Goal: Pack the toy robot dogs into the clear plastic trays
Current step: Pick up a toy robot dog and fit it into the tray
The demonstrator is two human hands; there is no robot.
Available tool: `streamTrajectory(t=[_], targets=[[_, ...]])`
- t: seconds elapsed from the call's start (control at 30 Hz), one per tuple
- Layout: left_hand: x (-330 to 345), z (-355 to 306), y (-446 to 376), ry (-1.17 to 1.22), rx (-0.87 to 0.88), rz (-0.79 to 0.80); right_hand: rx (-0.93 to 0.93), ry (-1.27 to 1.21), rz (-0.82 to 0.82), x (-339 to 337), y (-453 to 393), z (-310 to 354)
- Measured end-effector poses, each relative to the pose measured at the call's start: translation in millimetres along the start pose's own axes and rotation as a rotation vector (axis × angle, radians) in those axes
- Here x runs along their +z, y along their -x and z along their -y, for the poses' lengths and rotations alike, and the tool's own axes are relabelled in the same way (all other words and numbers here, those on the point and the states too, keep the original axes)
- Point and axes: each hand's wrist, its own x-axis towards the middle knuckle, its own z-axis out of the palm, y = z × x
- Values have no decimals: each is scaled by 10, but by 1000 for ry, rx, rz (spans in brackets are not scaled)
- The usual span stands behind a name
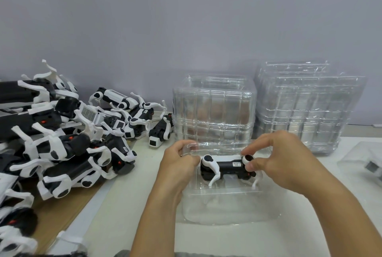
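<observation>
A black and white toy robot dog lies on its side in the far half of a clear plastic tray that rests on the white table in front of me. My left hand grips the dog's left end and the tray's left rim. My right hand pinches the dog's right end, fingers on a white leg joint. A pile of several more robot dogs covers the left side of the table.
Two tall stacks of empty clear trays stand behind the open tray, against the grey wall. Another tray with a dog inside sits at the right edge. Brown cardboard lies under the pile.
</observation>
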Motion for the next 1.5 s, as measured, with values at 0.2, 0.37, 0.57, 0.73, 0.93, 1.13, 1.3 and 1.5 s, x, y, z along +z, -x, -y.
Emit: streamTrajectory(t=[0.2, 0.37, 0.57, 0.73, 0.93, 1.13, 1.3, 1.5], targets=[[14, 7, -6, 2, 3, -10, 12, -17, -34, 35, 6, 12], [31, 14, -22, 5, 9, -15, -9, -12, -48, 51, 9, 65], [28, 41, -73, 45, 22, -17, -204, 153, -28, 103, 64, 177], [38, 11, -66, 156, 36, 9, -367, 23, 14, 364, 87, 366], [40, 45, -86, 189, 50, -5, -331, 89, -35, 553, 68, 366], [36, 60, -95, 167, 47, 2, -295, 101, -71, 567, 50, 375], [30, 65, -97, 162, 44, 1, -278, 60, -61, 564, 41, 366], [32, 69, -90, 170, 45, 0, -301, 66, -21, 571, 51, 354]])
